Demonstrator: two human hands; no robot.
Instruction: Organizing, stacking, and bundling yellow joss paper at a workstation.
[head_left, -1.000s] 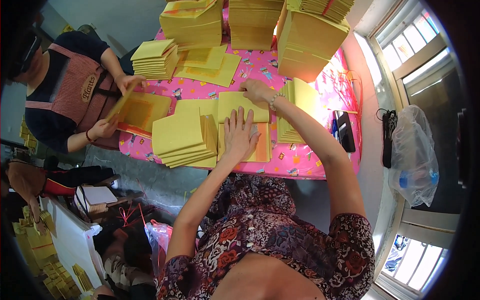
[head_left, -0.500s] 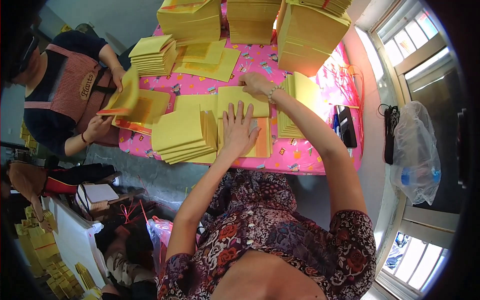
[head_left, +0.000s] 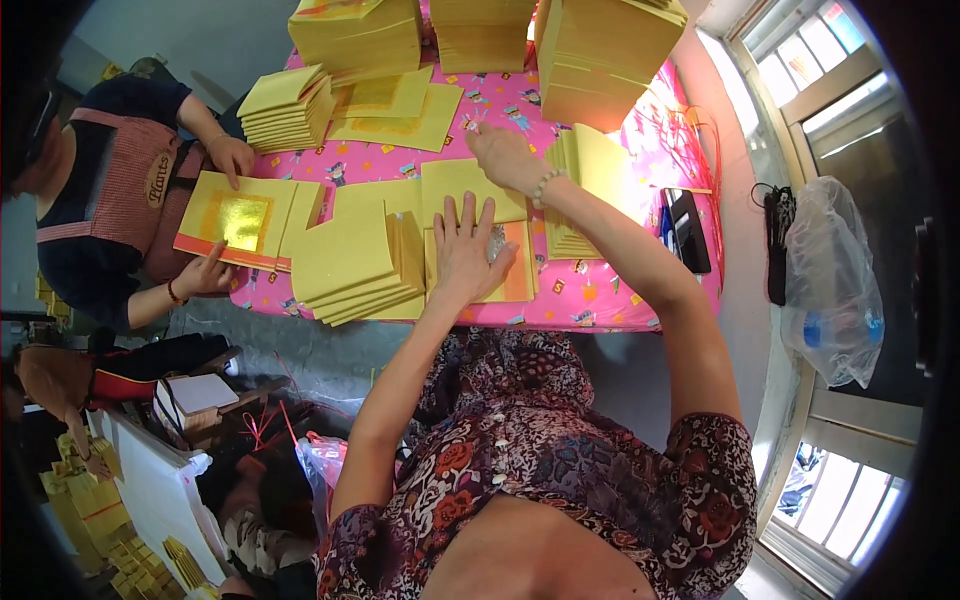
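A yellow paper sheet with a silvery foil patch and an orange strip (head_left: 515, 286) lies in front of me, its far panel (head_left: 450, 180) turned up plain. My left hand (head_left: 465, 250) rests flat on it, fingers spread, covering part of the foil. At the panel's far right corner is my right hand (head_left: 505, 160), fingers curled in; what they hold, if anything, is hidden. Left of the sheet stands a pile of folded yellow papers (head_left: 350, 255). Another folded pile (head_left: 595, 190) lies beside my right forearm.
Tall yellow paper stacks (head_left: 600, 75) line the far side of the pink patterned table (head_left: 590, 315). At the left, a co-worker's hands touch a gold-foil sheet (head_left: 228, 220). A dark phone (head_left: 687, 230) lies near the right edge. A clear plastic bag (head_left: 832, 280) hangs beyond it.
The co-worker's foil sheet has gone from tilted up in the hands to lying flat on the table. My left hand stays on my sheet; my right hand has shifted slightly at its far edge.
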